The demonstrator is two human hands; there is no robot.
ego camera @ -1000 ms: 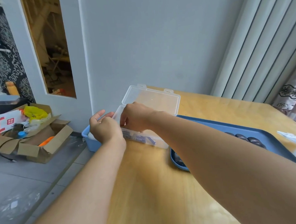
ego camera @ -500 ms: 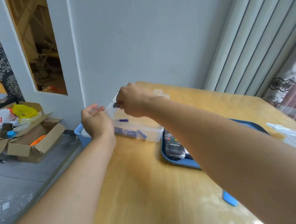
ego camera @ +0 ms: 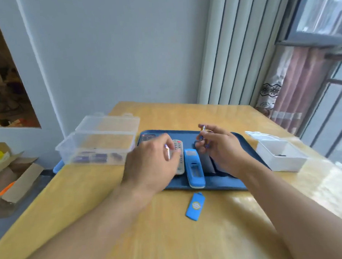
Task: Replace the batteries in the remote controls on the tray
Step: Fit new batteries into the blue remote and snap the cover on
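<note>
Holding batteries [ego camera: 203, 132], right hand [ego camera: 220, 150] fingers curl round them above tray [ego camera: 252, 154]; left hand [ego camera: 152, 166] pinches a small white piece, blue remote [ego camera: 194, 167] lying just right of its fingers.

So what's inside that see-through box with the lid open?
Inside the clear box, small purple batteries lie in a row along its front wall. The rest of its floor looks bare. The picture is too blurry to count them.
</note>
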